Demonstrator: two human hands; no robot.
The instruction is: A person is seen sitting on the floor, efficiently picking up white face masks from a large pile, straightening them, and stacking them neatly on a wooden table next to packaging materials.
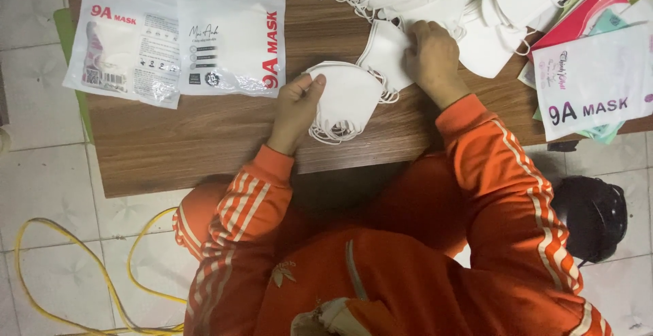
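Note:
My left hand [297, 109] grips the left edge of a small stack of folded white face masks [347, 98] lying on a low wooden table [204, 139]. My right hand [433, 57] rests on another white mask [386, 54] just right of the stack, fingers pinching its edge. Behind it lies a big loose heap of white masks [462, 3] with ear loops tangled. I wear orange sleeves with white stripes.
Two sealed plastic mask packets [129, 37] [231, 37] lie at the table's left. A pile of flat packets [592, 77] sits at the right edge. A yellow cable [102, 275] curls on the tiled floor at left; a dark round object [590, 217] is at right.

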